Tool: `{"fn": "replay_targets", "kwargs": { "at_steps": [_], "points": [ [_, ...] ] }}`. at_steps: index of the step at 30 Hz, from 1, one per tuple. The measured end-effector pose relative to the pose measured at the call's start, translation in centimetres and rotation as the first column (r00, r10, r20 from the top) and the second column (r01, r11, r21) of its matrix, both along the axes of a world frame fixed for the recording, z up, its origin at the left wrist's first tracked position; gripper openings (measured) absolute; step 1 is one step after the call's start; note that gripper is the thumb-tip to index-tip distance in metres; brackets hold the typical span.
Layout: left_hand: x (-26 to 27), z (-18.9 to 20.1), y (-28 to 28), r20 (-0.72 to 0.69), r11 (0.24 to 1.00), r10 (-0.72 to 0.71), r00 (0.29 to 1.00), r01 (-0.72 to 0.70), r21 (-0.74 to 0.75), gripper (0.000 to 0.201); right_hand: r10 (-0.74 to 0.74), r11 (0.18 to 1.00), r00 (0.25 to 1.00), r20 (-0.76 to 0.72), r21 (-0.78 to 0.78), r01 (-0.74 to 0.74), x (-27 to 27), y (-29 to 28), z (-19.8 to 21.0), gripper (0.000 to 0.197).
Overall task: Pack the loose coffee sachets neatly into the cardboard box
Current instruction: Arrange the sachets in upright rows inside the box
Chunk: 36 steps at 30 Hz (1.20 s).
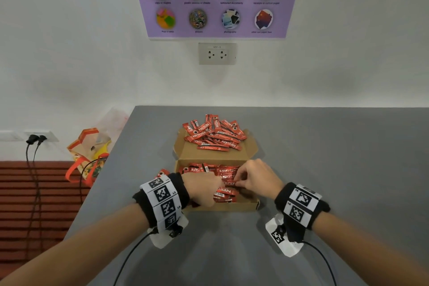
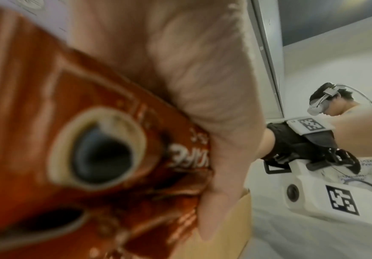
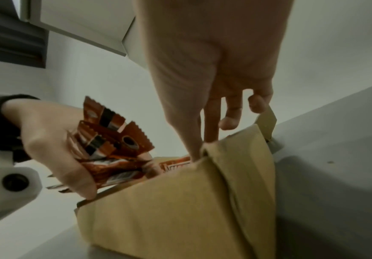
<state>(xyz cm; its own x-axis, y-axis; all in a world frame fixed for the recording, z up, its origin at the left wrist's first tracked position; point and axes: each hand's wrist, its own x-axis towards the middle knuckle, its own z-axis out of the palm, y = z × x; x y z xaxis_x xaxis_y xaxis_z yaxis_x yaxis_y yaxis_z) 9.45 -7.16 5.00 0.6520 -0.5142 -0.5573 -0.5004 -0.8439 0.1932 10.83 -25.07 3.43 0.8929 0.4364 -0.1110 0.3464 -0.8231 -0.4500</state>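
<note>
An open cardboard box (image 1: 222,207) stands on the grey table, with red coffee sachets lying inside it. Behind it a loose pile of sachets (image 1: 213,134) rests on the folded-back lid (image 1: 185,152). My left hand (image 1: 204,189) hovers over the box's left half and grips a bundle of sachets (image 1: 224,194). The left wrist view shows that bundle (image 2: 92,140) up close, and the right wrist view shows it (image 3: 114,149) fanned out in the left hand (image 3: 54,140). My right hand (image 1: 255,179) reaches into the box (image 3: 180,219), thumb and forefinger pinching a sachet (image 3: 176,164) there.
The table (image 1: 325,169) ends at a left edge near the box. Beyond that edge a colourful bag (image 1: 90,155) sits by the wall. Cables hang from a socket (image 1: 39,138) at far left. A wall outlet (image 1: 217,53) and a poster hang behind the table.
</note>
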Motion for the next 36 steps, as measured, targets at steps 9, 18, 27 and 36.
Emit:
{"fn": "replay_targets", "kwargs": {
  "at_steps": [9, 18, 27, 36],
  "points": [
    [-0.1, -1.4, 0.7, -0.081, 0.997, 0.069, 0.994, -0.071, -0.021, 0.038, 0.059, 0.993, 0.997, 0.040, -0.103, -0.055, 0.4, 0.3, -0.4, 0.007],
    [0.4, -1.6, 0.7, -0.051, 0.993, 0.084, 0.995, -0.088, -0.085, 0.035, 0.040, 0.997, 0.998, 0.040, -0.072, -0.037, 0.6, 0.4, -0.5, 0.006],
    [0.9, -1.3, 0.1, -0.069, 0.990, 0.112, 0.991, -0.118, -0.079, 0.025, 0.078, 0.996, 0.996, 0.033, -0.055, -0.076, 0.4, 0.6, -0.4, 0.009],
    [1.0, -1.0, 0.0, -0.091, 0.985, 0.145, 0.985, -0.153, -0.080, 0.033, 0.136, 0.974, 0.990, -0.019, -0.183, -0.137, 1.0, 1.5, 0.9, 0.010]
  ]
}}
